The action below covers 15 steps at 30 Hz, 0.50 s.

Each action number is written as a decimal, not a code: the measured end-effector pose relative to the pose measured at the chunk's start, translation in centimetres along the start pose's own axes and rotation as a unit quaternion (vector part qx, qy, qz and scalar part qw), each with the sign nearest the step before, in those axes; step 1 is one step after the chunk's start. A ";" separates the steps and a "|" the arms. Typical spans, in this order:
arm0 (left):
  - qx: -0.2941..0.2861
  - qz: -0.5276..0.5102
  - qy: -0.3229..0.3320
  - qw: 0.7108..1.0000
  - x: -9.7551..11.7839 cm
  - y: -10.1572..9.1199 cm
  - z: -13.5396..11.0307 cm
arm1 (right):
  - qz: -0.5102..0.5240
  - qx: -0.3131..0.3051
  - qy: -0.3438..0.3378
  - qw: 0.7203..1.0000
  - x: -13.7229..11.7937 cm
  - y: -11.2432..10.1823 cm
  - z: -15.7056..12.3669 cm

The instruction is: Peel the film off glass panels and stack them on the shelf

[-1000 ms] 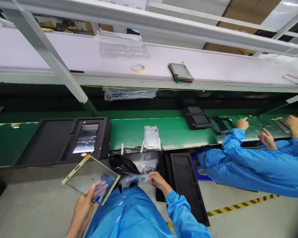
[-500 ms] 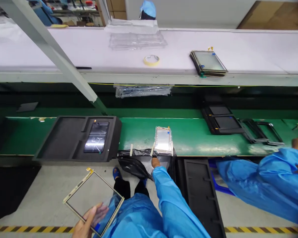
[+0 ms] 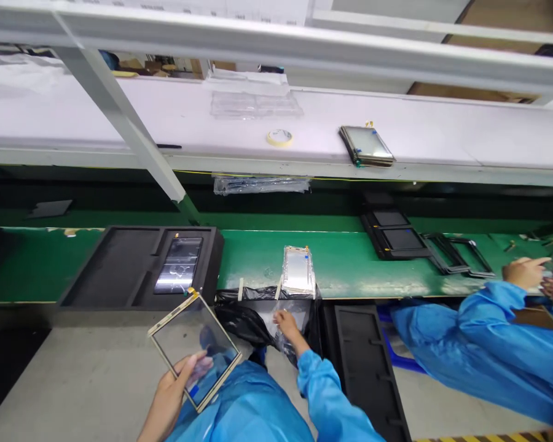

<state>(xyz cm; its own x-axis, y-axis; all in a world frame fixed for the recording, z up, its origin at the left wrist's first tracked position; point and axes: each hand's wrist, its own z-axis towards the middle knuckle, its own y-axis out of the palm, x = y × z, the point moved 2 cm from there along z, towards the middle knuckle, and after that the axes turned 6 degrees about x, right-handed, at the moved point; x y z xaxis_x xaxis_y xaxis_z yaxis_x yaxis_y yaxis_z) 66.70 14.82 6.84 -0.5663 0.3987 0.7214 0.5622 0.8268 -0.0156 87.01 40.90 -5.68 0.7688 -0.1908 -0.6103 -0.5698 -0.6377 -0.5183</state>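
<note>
My left hand (image 3: 172,393) grips a clear glass panel with a gold-coloured frame (image 3: 194,347) by its lower edge, held tilted above my lap. My right hand (image 3: 286,325) reaches into a black plastic bag (image 3: 244,316) that hangs from the front edge of the green belt; its fingers are curled over clear film inside the bag. A wrapped screen (image 3: 297,270) lies on the belt just above the bag. A black foam tray (image 3: 141,267) with one screen in it sits on the belt to the left.
A co-worker in a blue coat (image 3: 488,344) works at the belt on the right. Black frames (image 3: 396,236) lie on the belt there. A stack of panels (image 3: 367,146) and a tape roll (image 3: 279,137) sit on the white shelf. A black tray (image 3: 364,362) leans below the belt.
My right hand carried the clear film into the black bag and stays there. The panel in my left hand rose a little and shifted right. The view has tilted up.
</note>
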 end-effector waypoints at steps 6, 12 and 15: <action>-0.134 0.069 0.109 0.982 3.4 6.6 -0.2 | 0.287 -0.124 -0.233 0.921 -5.9 1.4 -10.1; -0.271 -0.011 0.097 0.958 4.3 11.8 -0.9 | 0.313 0.109 -0.260 0.907 -8.9 -10.3 -10.0; -0.243 0.008 0.087 0.966 2.8 11.8 0.6 | 0.284 0.237 -0.304 0.878 -12.2 -22.2 -7.9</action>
<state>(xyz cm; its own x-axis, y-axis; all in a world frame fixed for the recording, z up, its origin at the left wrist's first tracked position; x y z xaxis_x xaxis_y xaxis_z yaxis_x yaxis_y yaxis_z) 71.45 25.94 8.25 -0.4690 0.3018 0.8300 0.8105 0.5204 0.2688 92.61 51.53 17.98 0.1057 0.1485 -0.9832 -0.9788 -0.1590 -0.1293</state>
